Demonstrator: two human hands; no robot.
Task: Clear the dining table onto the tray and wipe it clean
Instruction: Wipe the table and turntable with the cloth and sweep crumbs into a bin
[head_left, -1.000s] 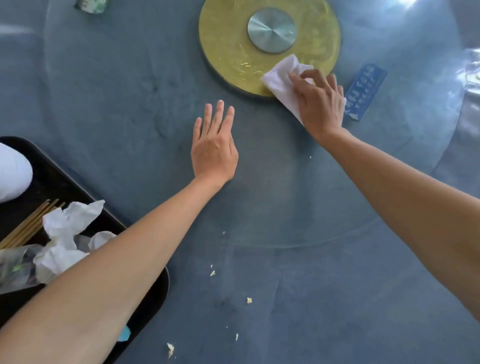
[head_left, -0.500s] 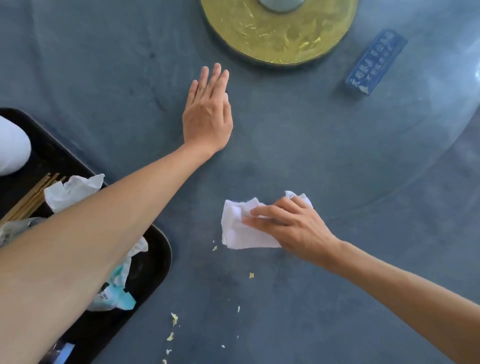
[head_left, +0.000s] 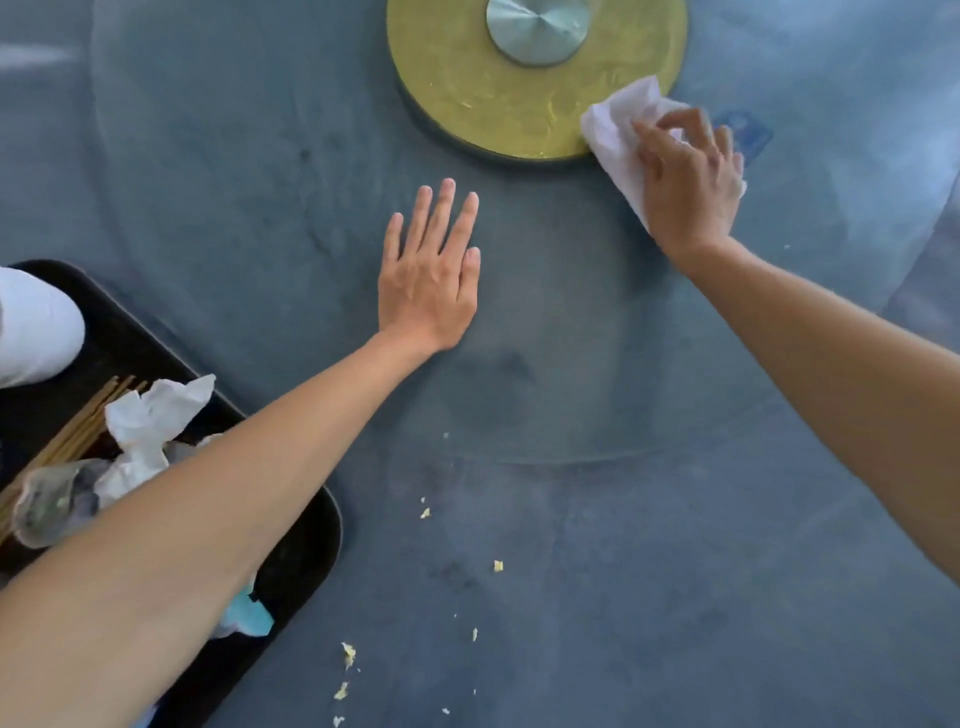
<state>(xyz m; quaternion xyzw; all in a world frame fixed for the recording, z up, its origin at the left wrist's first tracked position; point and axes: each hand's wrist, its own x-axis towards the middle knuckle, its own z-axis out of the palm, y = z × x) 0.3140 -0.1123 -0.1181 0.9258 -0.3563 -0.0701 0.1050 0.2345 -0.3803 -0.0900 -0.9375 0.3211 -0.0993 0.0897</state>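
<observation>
R hand (head_left: 685, 192) fingers bunched, pressing soft white tissue (head_left: 621, 130) at gold hub (head_left: 498, 88); light, prob tears. L hand (head_left: 428, 280) flat, fingers together.

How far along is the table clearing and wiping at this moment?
Clearing looks largely done: chopsticks and crumpled napkins sit on the black tray. In hand: the right hand presses a white cloth by the gold disc; the left hand lies flat on the table. Left: crumbs near the front edge and a blue card behind the right hand.
</observation>
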